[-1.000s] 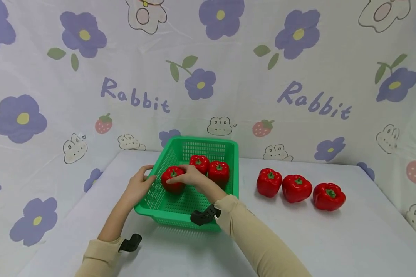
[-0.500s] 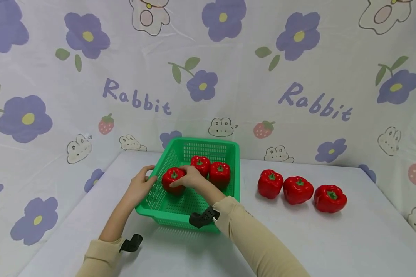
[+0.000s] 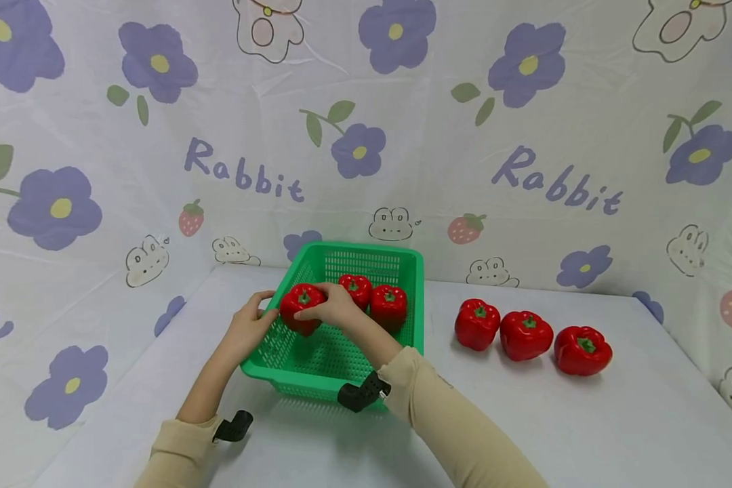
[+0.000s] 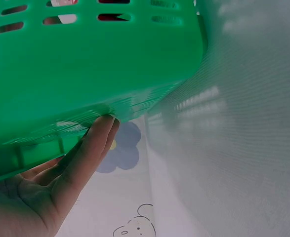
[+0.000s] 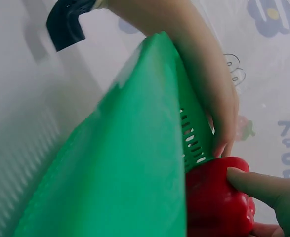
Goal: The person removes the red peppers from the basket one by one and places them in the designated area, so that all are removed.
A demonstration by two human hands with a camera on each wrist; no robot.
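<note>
Left hand (image 3: 248, 327) grips the left rim of the green basket (image 3: 366, 256), fingers curled round the wall. Right hand (image 3: 332, 306) pinches a red pepper (image 3: 301, 306) just above the basket's left side, near that rim; whether it touches the floor, cannot tell. Two peppers (image 3: 373, 299) sit at the basket's back. Three peppers (image 3: 527, 333) wait in a row on the table (image 3: 585, 434), well right of the basket. Roughly half sorted, by my reckoning. Held pepper: glossy, blocky, green stem up.
</note>
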